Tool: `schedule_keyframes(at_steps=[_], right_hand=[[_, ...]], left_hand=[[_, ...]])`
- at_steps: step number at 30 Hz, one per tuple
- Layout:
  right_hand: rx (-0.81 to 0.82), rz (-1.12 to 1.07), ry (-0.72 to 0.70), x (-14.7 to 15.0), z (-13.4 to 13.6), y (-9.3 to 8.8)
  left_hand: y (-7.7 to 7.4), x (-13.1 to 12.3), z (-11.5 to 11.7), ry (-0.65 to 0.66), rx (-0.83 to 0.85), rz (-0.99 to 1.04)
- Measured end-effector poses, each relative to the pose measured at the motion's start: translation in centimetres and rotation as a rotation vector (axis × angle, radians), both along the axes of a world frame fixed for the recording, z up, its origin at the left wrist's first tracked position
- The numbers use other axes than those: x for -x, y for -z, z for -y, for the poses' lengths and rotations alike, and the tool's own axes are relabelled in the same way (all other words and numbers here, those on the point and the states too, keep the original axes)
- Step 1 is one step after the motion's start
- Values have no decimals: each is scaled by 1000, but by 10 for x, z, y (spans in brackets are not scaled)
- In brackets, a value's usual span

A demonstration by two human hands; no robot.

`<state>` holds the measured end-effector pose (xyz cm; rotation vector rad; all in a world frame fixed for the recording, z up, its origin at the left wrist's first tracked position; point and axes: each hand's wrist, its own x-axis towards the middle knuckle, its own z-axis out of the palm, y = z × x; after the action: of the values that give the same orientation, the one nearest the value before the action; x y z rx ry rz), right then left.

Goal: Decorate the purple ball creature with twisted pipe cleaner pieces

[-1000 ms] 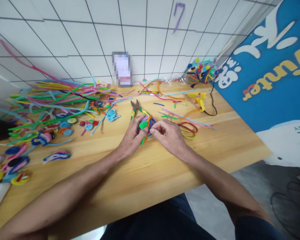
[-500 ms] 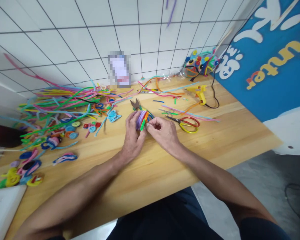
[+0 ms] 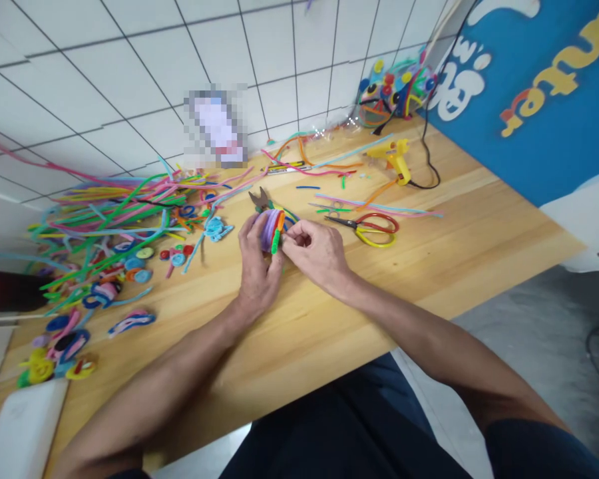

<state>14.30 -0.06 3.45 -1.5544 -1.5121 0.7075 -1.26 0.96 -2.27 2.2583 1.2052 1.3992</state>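
A coiled fuzzy craft piece (image 3: 270, 229), purple with orange, red and green parts along its right side, is held above the table. My left hand (image 3: 257, 269) grips it from the left, fingers behind and thumb below. At its right edge my right hand (image 3: 317, 253) is closed in a pinch; what lies between those fingertips is too small to make out. Pliers (image 3: 260, 199) with open jaws lie just behind the piece, their handles partly hidden by it. To the right of my right hand rest scissors (image 3: 374, 228) with red and yellow handles.
Many coloured pipe cleaners (image 3: 124, 206) are heaped at the left, with finished-looking fuzzy pieces (image 3: 62, 346) nearer. A yellow glue gun (image 3: 397, 159) with a black cord lies at the back right, by a bag of colourful parts (image 3: 397, 93). A phone (image 3: 217, 126) leans on the wall.
The camera view has turned and shifted slightly. Both hands stay at the coiled piece, which looks tilted a little differently; the right hand remains pinched at its edge.
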Motion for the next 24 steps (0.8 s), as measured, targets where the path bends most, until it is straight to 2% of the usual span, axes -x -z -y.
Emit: schedule_keyframes(at_steps=[5, 11, 24], right_hand=[[-24, -17, 5, 2, 0, 4], [-51, -44, 20, 2, 2, 4], [-55, 22, 9, 2, 1, 4]], left_hand=[[3, 1, -1, 13, 27, -12], [2, 1, 1, 52, 135, 42], [2, 1, 1, 118, 252, 107]])
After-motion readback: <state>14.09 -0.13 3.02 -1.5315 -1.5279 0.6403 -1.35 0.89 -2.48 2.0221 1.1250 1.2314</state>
